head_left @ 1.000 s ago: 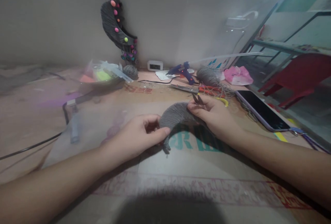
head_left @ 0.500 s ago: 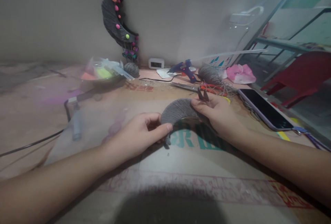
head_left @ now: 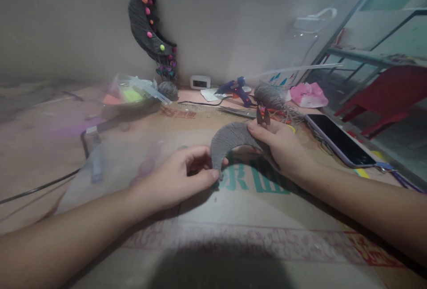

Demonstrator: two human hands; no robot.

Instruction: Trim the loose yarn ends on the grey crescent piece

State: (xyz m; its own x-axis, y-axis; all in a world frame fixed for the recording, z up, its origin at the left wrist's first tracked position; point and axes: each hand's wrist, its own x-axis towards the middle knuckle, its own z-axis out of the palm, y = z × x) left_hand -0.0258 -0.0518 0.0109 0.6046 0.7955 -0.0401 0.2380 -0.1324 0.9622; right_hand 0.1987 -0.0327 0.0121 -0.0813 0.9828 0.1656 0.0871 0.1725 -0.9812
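Note:
A crescent wrapped in grey yarn (head_left: 231,136) is held a little above the cardboard, arched with its hollow side down. Thumb and fingers of my left hand (head_left: 187,171) close on its lower left tip. My right hand (head_left: 276,140) grips the right part, thumb on the front face, hiding that end. Two dark pointed blades, like those of thread snips (head_left: 263,116), stick up from behind my right fingers; their handles are hidden. Under the hands lies printed cardboard (head_left: 200,209).
Behind the hands are scissors (head_left: 238,111), a glue gun (head_left: 235,87), a grey yarn ball (head_left: 268,95) and a small digital clock (head_left: 200,82). A phone (head_left: 340,140) lies right. At left stand a bowl (head_left: 133,104) and a lighter-like tube (head_left: 96,160). A decorated crescent (head_left: 142,24) hangs on the wall.
My left thumb has slid down to the crescent's lower tip, baring more of its left part. The crescent's left end now points more downward. My right hand keeps its grip.

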